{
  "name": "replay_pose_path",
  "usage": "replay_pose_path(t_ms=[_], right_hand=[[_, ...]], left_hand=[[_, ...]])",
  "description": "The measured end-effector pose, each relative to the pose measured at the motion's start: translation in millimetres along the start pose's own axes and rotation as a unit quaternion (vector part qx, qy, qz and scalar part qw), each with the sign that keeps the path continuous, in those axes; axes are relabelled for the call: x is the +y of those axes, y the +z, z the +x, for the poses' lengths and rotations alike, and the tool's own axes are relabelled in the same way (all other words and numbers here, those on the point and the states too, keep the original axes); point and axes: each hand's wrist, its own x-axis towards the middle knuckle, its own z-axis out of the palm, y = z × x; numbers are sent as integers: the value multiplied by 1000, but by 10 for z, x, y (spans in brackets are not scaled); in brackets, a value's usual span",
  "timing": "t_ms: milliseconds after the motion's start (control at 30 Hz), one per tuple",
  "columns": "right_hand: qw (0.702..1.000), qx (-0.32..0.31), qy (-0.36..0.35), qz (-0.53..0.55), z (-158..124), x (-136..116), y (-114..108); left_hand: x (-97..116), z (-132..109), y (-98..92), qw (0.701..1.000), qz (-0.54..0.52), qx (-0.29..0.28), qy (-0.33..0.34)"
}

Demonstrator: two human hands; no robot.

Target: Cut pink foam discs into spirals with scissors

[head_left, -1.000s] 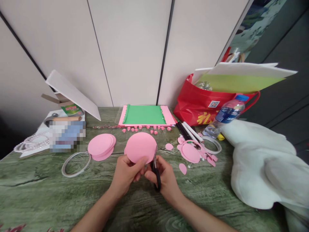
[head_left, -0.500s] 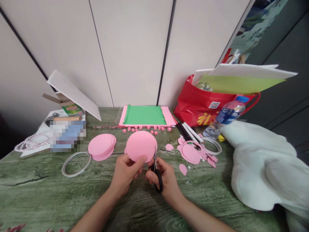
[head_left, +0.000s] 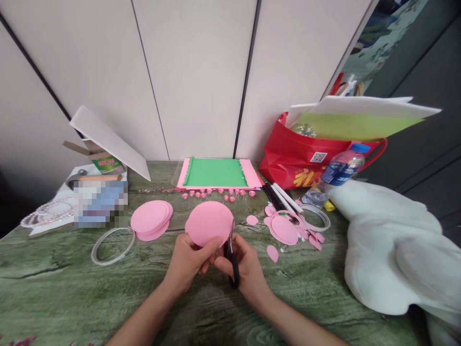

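Super grainy green worktop (head_left: 72, 293); lower centre of frame, left fingers (head_left: 209, 249) pinch smooth, round pink paper (head_left: 210, 222), right fingers (head_left: 242, 244) curl snug round black-handled metal scissors (head_left: 234, 269).

At lower center, the right hand (head_left: 249, 264) hides part of the black-handled scissors (head_left: 235, 271) from us; at left, pixelation masks an item (head_left: 101, 204); the bottom edge crops our view of reddish scraps (head_left: 23, 341), possibly petals.

- Round pink paper disc (head_left: 209, 222), view's 6 o'clock: matt, smooth.
- Black-handled metal scissors (head_left: 235, 271), 6 o'clock: smooth, plastic-looking handles.
- Boxy red bag (head_left: 283, 156), 3 o'clock: smooth, semi-gloss.
- Clear blue-capped plastic bottle (head_left: 337, 174), 3 o'clock: glossy.
- Bulky white cloth form (head_left: 378, 259), 4 o'clock: matt.
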Motion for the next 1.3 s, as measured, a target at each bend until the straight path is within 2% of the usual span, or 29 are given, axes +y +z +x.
replay_pose_path(t_ms=[167, 833, 1100, 1300], right_hand=[[1000, 0, 3, 3, 18, -27, -4], [1000, 2, 10, -22, 14, -27, -16], [999, 10, 21, -22, -2, -13, 7], [999, 2, 32, -13, -20, 9, 7]], left_hand=[[11, 3, -5, 1000, -5, -11, -2], [17, 15, -34, 999, -37, 3, 16], [36, 8, -27, 994, -87, -65, -4], [24, 16, -37, 997, -70, -10, -7]])
